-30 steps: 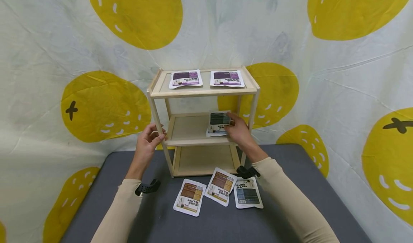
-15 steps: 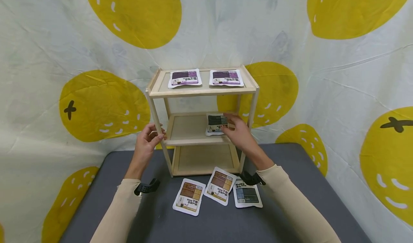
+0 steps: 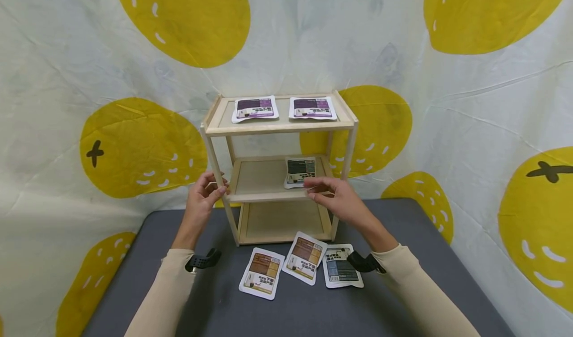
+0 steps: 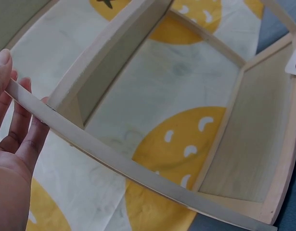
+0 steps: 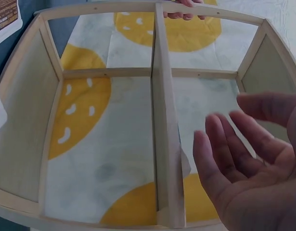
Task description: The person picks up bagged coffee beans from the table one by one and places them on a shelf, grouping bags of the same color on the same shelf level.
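A small three-tier wooden shelf (image 3: pixel 250 198) stands on the table against the backdrop. My left hand (image 3: pixel 201 197) holds its front left post (image 4: pixel 104 151), thumb on one side and fingers on the other, at about middle-tier height. On the right part of the middle tier lies a white packet with a dark green label (image 3: pixel 300 168). Just in front of that packet is my right hand (image 3: pixel 337 197), its fingers relaxed and a little bent, with nothing between them. The right wrist view shows the same right hand (image 5: pixel 253 168) palm side, beside the middle tier's edge.
Two purple-labelled packets (image 3: pixel 256 109) lie on the top tier. On the grey table (image 3: pixel 268 317) before the shelf are two brown-labelled packets (image 3: pixel 261 273), one overlapping a dark-labelled packet (image 3: pixel 342 270). A patterned cloth (image 3: pixel 286 38) hangs behind.
My right hand has let go of the dark green packet and drawn back toward the front, leaving it on the middle tier. The left hand stays on the post.
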Tool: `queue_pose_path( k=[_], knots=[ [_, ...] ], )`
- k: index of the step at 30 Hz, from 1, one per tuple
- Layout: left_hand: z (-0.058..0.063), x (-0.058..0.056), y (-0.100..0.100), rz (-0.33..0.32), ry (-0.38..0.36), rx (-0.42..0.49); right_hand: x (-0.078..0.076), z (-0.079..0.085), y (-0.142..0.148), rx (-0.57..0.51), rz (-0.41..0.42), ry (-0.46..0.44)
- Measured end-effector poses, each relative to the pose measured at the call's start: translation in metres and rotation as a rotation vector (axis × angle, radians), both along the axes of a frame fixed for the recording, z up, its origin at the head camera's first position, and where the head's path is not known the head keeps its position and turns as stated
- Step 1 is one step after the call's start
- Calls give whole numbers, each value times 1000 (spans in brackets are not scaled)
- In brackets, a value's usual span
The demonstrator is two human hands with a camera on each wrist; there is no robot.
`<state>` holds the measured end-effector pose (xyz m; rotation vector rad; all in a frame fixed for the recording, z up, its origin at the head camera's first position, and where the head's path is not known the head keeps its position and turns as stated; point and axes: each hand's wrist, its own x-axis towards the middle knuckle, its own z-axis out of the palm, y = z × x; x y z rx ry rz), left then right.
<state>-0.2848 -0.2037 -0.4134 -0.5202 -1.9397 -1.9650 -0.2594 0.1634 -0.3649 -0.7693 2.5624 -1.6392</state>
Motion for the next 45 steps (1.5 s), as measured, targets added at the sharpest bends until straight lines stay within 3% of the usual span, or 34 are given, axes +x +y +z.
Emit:
queue_pose_path(
  k=[7,13,18,26,33,38,45],
  knots=[
    [0,0,-2,-20,18,6,4,-12,8,25,139,13],
    [-2,0,-2,-7,18,-13,6,-27,19,-3,249,-78],
    [-1,0,-1,-7,15,-19,5,-44,32,26,257,-130],
    [0,-1,-1,-1,0,-16,5,-74,47,-18,291,-226],
    [-2,0,-2,-7,9,-35,2,-101,59,31,315,-244],
    [-2,0,-2,-12,6,-29,-2,-119,68,83,289,-273],
    [-2,-1,-3,-11,7,-28,-6,-141,81,152,251,-238]
  ],
)
